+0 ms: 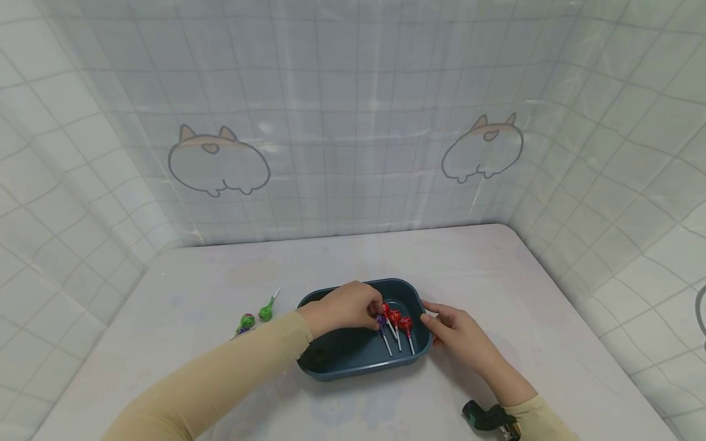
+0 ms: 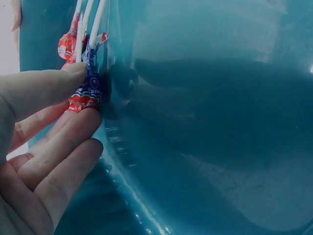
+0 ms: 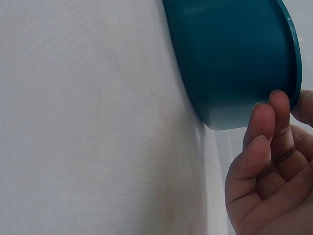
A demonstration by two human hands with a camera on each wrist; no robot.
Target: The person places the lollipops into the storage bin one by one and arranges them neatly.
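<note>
A dark blue plastic tray (image 1: 364,370) sits on the table with several lollipops in its right part. Inside it, my left hand (image 1: 344,306) pinches the wrapped head of a purple lollipop (image 1: 382,324) between thumb and fingers; its white stick points toward the front. Right beside it lie red-wrapped lollipops (image 1: 406,324), sticks the same way. In the left wrist view the purple wrapper (image 2: 93,88) also shows a red band. My right hand (image 1: 455,334) grips the tray's right rim, thumb at the edge and fingertips (image 3: 261,117) against the outer wall.
Left of the tray, green-wrapped lollipops (image 1: 266,313) lie on the white table (image 1: 469,263); another wrapped one there is partly hidden by the left sleeve (image 1: 231,373). A black device (image 1: 488,418) is strapped at the right wrist. Tile-patterned curtains (image 1: 358,122) surround the table's back and sides.
</note>
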